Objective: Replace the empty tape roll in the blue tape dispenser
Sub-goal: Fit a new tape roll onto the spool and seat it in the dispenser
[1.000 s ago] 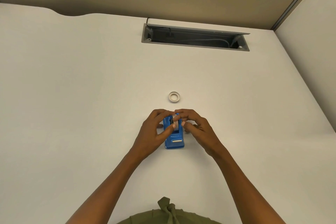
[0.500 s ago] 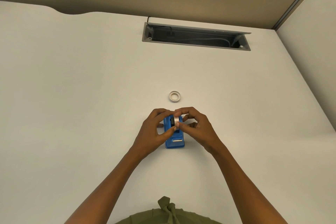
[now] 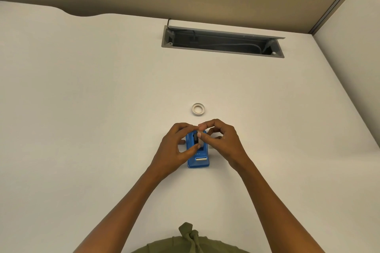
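The blue tape dispenser [image 3: 198, 159] stands on the white desk [image 3: 102, 109], its metal cutter facing me. My left hand [image 3: 174, 149] grips its left side, thumb on the top. My right hand [image 3: 221, 141] pinches a tape roll [image 3: 202, 142] with a black hub, standing on edge in the dispenser's cradle; fingers hide most of the roll. A white ring-shaped tape roll [image 3: 198, 109] lies flat on the desk just beyond both hands, touched by neither.
An open grey cable tray [image 3: 223, 41] with cables is sunk into the desk at the back. A beige partition wall runs behind the desk. Another white desk surface [image 3: 353, 47] adjoins at the right.
My right hand's fingers have shifted on the roll in the dispenser, with the thumb now lying across its top. The dispenser and the loose ring have stayed in place.
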`<state>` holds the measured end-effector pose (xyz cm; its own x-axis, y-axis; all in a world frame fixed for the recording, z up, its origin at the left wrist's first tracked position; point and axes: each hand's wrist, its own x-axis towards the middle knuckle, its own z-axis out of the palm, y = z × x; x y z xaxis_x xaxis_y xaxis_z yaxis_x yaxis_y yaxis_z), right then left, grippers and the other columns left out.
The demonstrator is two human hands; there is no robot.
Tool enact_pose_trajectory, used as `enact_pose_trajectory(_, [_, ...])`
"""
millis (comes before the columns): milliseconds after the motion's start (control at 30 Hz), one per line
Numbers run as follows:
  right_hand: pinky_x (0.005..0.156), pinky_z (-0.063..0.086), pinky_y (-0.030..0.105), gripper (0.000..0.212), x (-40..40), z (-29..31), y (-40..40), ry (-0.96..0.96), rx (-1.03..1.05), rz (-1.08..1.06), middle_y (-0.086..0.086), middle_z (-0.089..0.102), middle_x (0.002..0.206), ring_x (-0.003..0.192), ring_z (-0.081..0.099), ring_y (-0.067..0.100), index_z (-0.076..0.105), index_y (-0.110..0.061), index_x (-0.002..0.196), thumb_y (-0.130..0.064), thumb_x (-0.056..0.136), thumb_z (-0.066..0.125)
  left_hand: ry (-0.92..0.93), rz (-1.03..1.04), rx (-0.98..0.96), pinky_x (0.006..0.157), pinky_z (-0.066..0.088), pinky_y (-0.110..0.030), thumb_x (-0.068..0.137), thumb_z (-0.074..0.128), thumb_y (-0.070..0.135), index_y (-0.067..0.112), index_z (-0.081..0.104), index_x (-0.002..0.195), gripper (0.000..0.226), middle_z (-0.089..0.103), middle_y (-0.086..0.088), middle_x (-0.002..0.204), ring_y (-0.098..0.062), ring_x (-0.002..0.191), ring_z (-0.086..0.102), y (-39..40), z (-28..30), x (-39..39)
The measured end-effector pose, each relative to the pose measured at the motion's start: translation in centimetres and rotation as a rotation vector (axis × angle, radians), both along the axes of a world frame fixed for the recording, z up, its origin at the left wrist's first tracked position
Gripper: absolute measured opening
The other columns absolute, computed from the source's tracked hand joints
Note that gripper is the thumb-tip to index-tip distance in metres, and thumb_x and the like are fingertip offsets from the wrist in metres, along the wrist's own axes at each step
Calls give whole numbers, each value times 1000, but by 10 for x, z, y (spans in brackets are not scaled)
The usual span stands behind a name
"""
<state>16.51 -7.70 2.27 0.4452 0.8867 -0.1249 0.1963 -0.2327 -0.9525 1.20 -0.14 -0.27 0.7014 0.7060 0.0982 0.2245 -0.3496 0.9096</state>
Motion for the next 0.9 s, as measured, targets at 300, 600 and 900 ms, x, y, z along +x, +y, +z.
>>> enact_pose_trajectory(300, [69,54,21,25,4,2,-6,23,-31,69,-4,70,104,87,61,15,68,-22,97,-20,74,77,-1,5,-6,79,45,-3,81,69,24,31,54,119,41,49,10,115,3,103,52,1,-3,0])
enact_pose_trajectory(600, [81,53,38,16,1,1,-3,126,-20,-3,7,71,102,86,59,18,69,-11,93,-13,78,74,1,9,-5,79,45,-3,81,70,24,30,54,119,42,49,10,114,7,102,51,0,-2,0])
enact_pose_trajectory(900, [70,55,25,11,0,-2,-3,161,15,-32,-1,72,99,94,63,22,71,-21,95,-20,89,62,21,27,-30,84,50,-20,84,67,27,26,56,123,41,50,9,115,-6,105,53,-1,-2,1])
